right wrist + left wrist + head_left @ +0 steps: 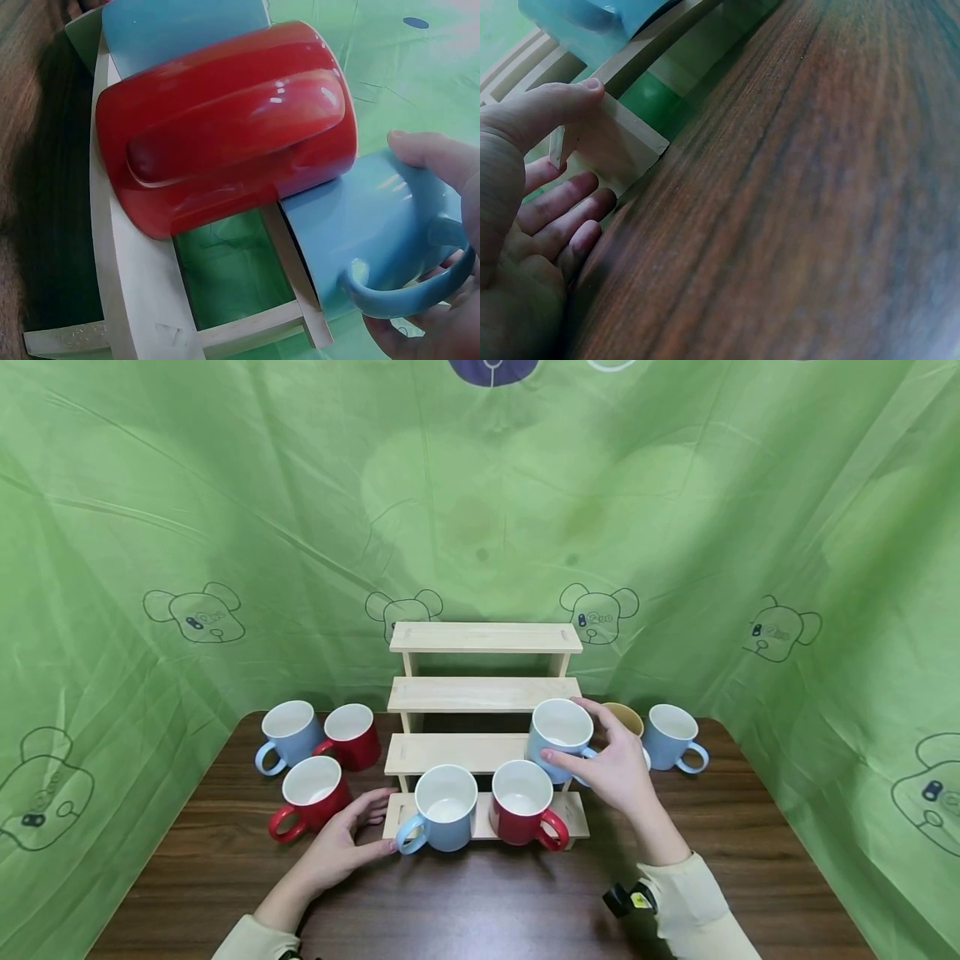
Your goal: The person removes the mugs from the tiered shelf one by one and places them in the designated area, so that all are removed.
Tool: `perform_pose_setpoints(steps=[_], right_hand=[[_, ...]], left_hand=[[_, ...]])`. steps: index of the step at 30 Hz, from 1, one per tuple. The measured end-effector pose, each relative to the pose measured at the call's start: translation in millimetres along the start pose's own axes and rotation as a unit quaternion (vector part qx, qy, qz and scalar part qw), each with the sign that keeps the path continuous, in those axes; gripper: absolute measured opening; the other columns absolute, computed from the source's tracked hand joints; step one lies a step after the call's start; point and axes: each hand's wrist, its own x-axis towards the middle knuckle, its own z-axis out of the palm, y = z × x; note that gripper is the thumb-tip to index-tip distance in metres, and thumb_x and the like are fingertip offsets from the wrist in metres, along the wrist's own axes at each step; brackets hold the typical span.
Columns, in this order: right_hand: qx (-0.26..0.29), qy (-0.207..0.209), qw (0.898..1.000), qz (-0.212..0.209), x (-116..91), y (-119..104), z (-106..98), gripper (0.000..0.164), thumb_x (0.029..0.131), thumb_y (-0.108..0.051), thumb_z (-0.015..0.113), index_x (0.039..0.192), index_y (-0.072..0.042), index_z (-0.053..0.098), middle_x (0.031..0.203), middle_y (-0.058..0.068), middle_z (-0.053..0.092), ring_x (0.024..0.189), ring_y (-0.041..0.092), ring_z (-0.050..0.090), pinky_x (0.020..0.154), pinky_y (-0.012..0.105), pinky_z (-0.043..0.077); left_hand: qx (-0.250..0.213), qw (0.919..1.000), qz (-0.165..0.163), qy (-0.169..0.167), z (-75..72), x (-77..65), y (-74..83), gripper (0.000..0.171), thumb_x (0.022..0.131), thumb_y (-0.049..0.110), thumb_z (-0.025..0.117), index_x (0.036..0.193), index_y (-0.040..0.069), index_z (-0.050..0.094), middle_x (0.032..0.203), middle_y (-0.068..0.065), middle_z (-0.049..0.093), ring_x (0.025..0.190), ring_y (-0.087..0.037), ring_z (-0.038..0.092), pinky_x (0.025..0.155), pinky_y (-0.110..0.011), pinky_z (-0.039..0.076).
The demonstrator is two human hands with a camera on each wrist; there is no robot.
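A stepped wooden rack [483, 693] stands mid-table. On its right side my right hand [618, 764] grips a light blue mug [561, 727] by the body, thumb in front and fingers behind. That mug [367, 225] is upright at the right end of the second step from the bottom, handle toward the palm. On the bottom step sit another light blue mug [446, 810] and a red mug [521, 802]. My left hand [341, 843] holds the bottom step's left end between thumb and index finger; its other fingers hang loosely curled below the thumb [562, 105].
Left of the rack stand a light blue mug [292, 735], a red mug [352, 739] and a nearer red mug [315, 793]. On the right, a yellow mug [626, 718] is partly hidden behind my hand, beside a light blue mug [671, 735]. Green cloth [480, 527] hangs around the table.
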Motion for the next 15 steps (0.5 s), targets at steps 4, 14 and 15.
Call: perform_pose_setpoints(steps=[4,14,15], right_hand=[[0.005,0.012,1.0,0.005,-0.6,-0.5,-1.5,0.086,0.074,-0.028,0.105,0.15,-0.017,0.064,0.129,0.01,0.073,0.112,0.029,0.074,0.096,0.039,0.06],[0.007,0.041,0.999,0.006,-4.4,-1.0,-20.4,0.087,0.075,-0.023,0.105,0.151,-0.017,0.063,0.133,0.01,0.073,0.113,0.031,0.074,0.087,0.019,0.054],[0.007,0.041,0.999,0.007,-5.1,-2.0,-22.7,0.087,0.075,-0.023,0.104,0.151,-0.017,0.063,0.133,0.01,0.072,0.114,0.031,0.074,0.087,0.019,0.054]], left_hand=[[0.002,1.0,-0.001,-0.001,-0.2,0.2,-0.7,0.071,0.092,0.016,0.091,0.154,0.011,0.056,0.144,-0.011,0.069,0.13,-0.018,0.067,0.111,-0.027,0.052],[0.0,1.0,-0.002,-0.001,-0.2,0.1,-0.8,0.071,0.092,0.016,0.09,0.154,0.009,0.056,0.143,-0.011,0.07,0.129,-0.016,0.066,0.111,-0.027,0.052],[0.001,1.0,-0.002,-0.001,-0.1,0.1,-0.8,0.071,0.092,0.016,0.09,0.154,0.009,0.056,0.143,-0.011,0.07,0.129,-0.016,0.066,0.111,-0.027,0.052]])
